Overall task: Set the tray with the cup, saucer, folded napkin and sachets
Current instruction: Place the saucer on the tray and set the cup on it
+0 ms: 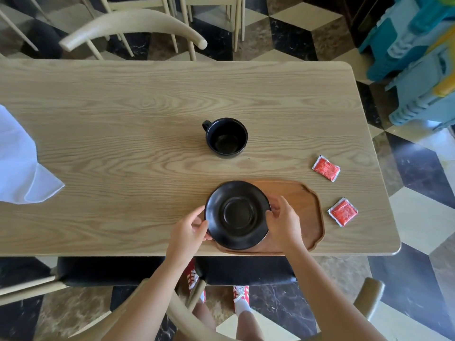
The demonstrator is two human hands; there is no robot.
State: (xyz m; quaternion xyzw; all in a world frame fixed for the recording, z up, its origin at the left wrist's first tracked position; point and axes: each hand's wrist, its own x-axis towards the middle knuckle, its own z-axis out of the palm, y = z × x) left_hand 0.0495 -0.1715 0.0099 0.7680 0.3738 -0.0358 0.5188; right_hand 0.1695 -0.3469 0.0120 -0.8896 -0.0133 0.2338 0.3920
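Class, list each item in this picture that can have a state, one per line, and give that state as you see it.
Saucer: right way up, held at its rim by both hands over the tray's left end.
Left hand: gripping the saucer.
Right hand: gripping the saucer.
Tray: flat on the table.
Cup: upright, empty, on the table.
Two sachets: sealed, off the tray.
Napkin: unfolded, at the left edge.

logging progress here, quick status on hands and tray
Left hand and right hand both grip saucer over tray. Cup, two sachets, napkin on table. Nothing blocking.
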